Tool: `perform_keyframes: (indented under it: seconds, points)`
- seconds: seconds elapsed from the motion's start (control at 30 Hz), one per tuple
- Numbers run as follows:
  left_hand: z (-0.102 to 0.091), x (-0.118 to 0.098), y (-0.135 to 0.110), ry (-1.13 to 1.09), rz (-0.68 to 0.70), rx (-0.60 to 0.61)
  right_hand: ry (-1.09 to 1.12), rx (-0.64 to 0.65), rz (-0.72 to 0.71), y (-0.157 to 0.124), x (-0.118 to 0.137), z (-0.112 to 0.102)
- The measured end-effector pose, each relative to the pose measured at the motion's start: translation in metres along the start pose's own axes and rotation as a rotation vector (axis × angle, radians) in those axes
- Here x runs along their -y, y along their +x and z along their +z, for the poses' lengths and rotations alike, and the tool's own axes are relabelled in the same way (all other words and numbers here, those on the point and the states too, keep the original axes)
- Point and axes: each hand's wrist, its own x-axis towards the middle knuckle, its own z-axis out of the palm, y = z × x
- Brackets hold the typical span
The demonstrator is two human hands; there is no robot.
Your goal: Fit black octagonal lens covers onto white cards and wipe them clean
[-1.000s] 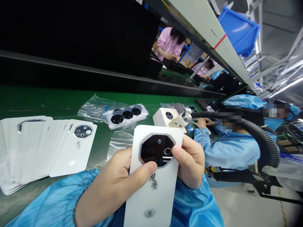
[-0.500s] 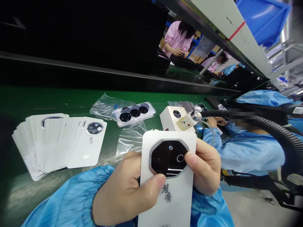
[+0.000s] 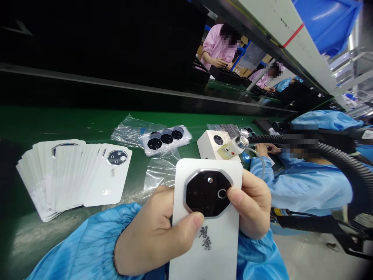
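Note:
Both my hands hold a white phone back cover upright in front of me, with its octagonal black camera module near the top. My left hand grips the lower left edge, its thumb just below the module. My right hand holds the right edge, its thumb resting against the module's rim. To the left, a fanned stack of similar white covers lies on the green bench mat. A strip of black lens modules sits on a clear plastic bag.
A white box unit with a metal nozzle stands beyond the cover. A co-worker in a blue smock sits at the right, beside a black corrugated hose. A blue bin sits overhead.
The cover has turned from a slight tilt to nearly upright and shifted right in view with my hands. The whole scene has shifted as my head moved. My grip is unchanged.

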Motion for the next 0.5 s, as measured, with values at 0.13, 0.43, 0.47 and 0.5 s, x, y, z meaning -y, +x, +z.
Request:
perform_keyframes:
  seconds: [0.13,0.43,0.47,0.5]
  points:
    - [-0.0002,0.0005,0.0010,-0.062,-0.049,0.019,-0.016,0.021,-0.016,0.0025,0.0009,0.0003]
    - [-0.0015,0.0010,-0.0001,-0.321,-0.062,0.057,-0.045,0.011,-0.042,0.0028,0.0027,0.0019]
    - [-0.0017,0.0013,-0.0001,-0.352,-0.060,0.067,-0.048,0.009,-0.043,0.0027,0.0027,0.0022]
    - [-0.0017,0.0018,-0.0001,-0.375,-0.063,0.075,-0.047,0.005,-0.045,0.0028,0.0024,0.0024]
